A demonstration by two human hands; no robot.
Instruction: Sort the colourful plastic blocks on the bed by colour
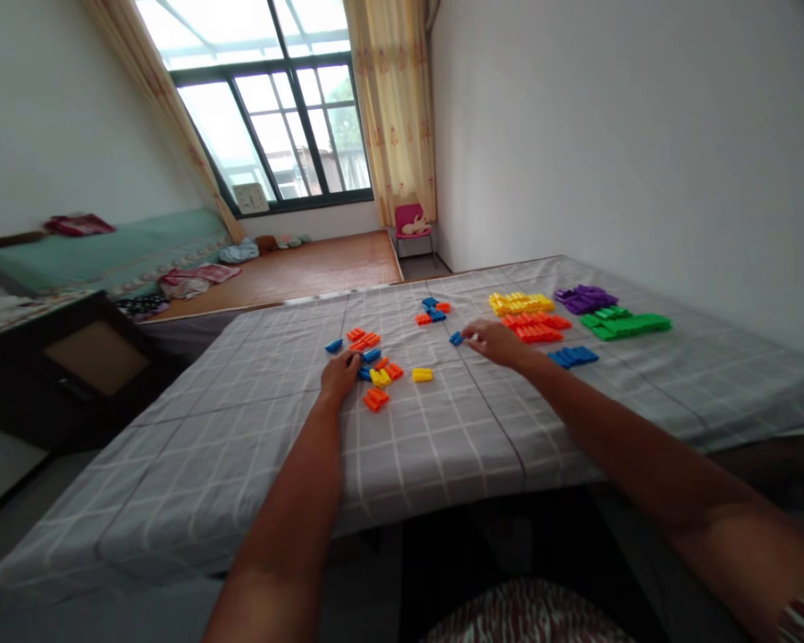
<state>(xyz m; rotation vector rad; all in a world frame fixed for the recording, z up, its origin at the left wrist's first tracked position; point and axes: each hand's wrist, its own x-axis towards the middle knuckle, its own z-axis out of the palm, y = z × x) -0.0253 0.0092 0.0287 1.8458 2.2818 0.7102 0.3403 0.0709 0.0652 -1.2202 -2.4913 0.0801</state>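
My right hand point(494, 343) pinches a small blue plastic piece point(456, 338) at its fingertips, low over the cloth-covered table. My left hand point(341, 373) rests with curled fingers at the edge of a loose group of pieces, right beside a blue piece point(371, 355); what its fingertips hold, if anything, is hidden. Around it lie orange pieces point(376, 399), yellow pieces point(380, 378) and another blue piece point(334, 346). A separate yellow pair point(422, 375) sits between my hands. Farther back is a mixed blue and orange cluster point(432, 313).
Sorted by colour on the right are yellow point(521, 304), orange point(536, 328), purple point(585, 298), green point(626, 324) and blue point(573, 357) groups. The grey checked tablecloth point(241, 420) hangs over the near edge. A dark cabinet point(46, 375) stands left; a pink chair point(410, 219) is behind.
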